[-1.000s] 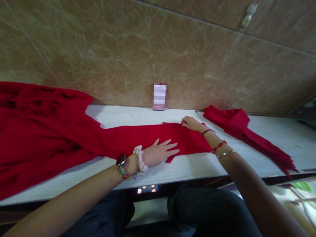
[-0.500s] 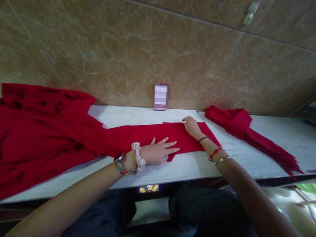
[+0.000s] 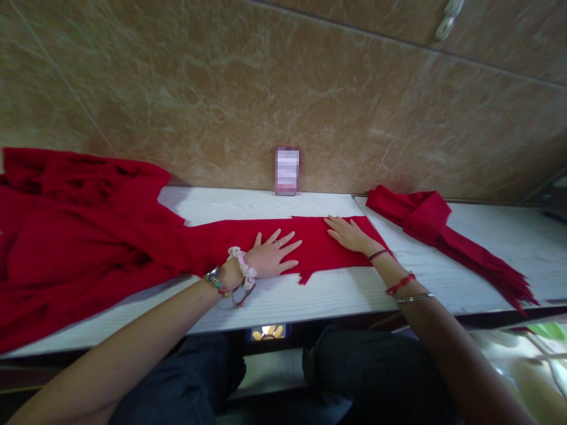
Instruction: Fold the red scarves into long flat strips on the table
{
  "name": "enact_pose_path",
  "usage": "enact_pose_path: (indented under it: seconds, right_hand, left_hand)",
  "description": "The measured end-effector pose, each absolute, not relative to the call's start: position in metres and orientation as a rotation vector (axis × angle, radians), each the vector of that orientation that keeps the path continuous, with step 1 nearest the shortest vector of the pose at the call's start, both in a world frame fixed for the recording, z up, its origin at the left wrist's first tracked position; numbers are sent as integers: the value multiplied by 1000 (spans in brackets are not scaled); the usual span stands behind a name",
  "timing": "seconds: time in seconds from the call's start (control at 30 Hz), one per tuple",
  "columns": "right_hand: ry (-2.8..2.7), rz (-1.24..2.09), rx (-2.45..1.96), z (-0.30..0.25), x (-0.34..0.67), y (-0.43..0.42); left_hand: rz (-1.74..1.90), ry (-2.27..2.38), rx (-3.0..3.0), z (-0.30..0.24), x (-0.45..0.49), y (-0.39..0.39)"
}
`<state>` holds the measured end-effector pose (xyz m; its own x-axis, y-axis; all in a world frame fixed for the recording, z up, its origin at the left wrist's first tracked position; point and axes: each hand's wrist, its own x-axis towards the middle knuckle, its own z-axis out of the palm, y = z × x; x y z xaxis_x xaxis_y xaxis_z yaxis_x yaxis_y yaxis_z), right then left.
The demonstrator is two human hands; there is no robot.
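Note:
A red scarf [image 3: 310, 248] lies flat in a long strip across the white wood-grain table [image 3: 345, 301]. My left hand [image 3: 270, 254] rests on its middle with the fingers spread, a ring on one of them. Near the strip's right end my right hand [image 3: 349, 234] lies palm down, fingers stretched out toward the far edge. Neither hand grips the cloth. To the left the strip runs up to a large rumpled heap of red fabric [image 3: 88, 248]; where one stops and the other begins I cannot tell.
On the right lies another red scarf [image 3: 425, 215], folded over itself, with a fringed end pointing toward the near edge. A small pixelated card or box [image 3: 287, 171] leans against the brown marbled wall [image 3: 221, 106]. My knees are below the table's near edge.
My left hand has slid left and slightly away from me along the scarf. My right hand has gone from bent fingers at the far edge to lying flat on the cloth.

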<state>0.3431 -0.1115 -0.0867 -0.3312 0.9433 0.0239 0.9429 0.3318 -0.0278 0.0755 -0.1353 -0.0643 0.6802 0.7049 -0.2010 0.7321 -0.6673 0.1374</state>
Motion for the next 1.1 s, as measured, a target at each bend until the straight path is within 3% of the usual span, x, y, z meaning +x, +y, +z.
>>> enact_pose_path:
  seconds: [0.27,0.57,1.1]
  right_hand:
    - [-2405,-31,-1965,-81,356,-116]
    - [-2609,101,-1706,-84,313,-127]
    - [-2541,79,-1852,-77,386,-129]
  left_hand:
    - [-179,1178,2679,-61,81,-135]
    - [-124,1313,2643,-69,80,-127]
    - [-110,1318,2894,-45,25,-114]
